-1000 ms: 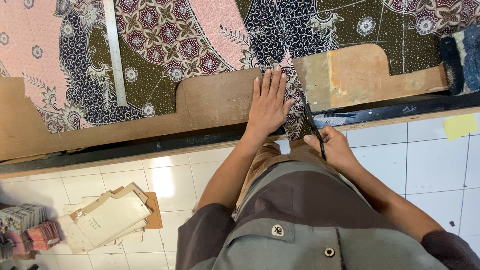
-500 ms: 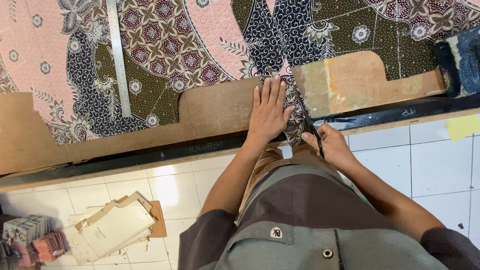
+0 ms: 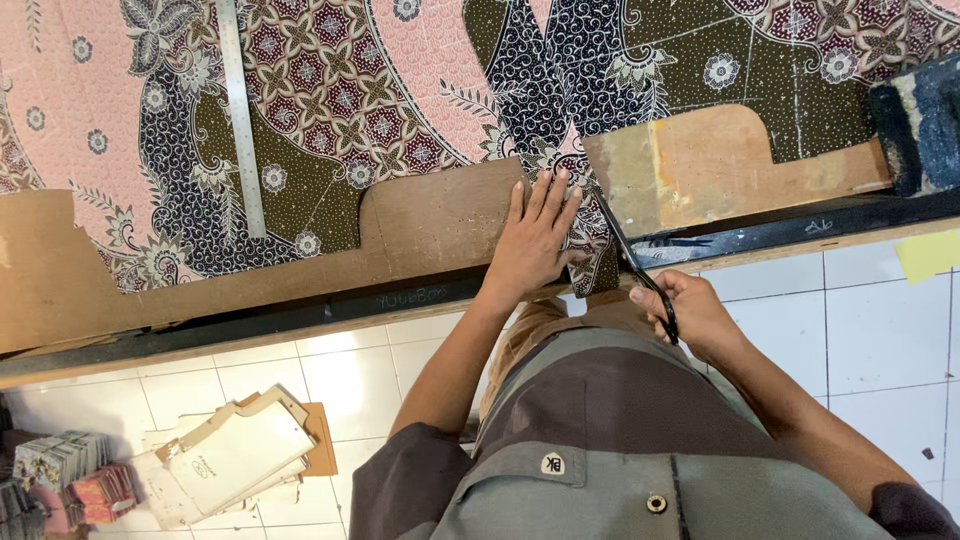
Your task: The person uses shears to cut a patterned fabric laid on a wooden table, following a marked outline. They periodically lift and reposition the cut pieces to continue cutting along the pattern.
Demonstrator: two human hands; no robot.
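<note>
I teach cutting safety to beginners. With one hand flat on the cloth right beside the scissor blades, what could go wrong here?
1. The left hand presses the patterned batik fabric with fingertips very close to the black-handled scissors held by the right hand; a slip might nick a finger.
2. The cut runs between two brown cardboard pattern pieces; if one shifts, the line could wander.
</note>
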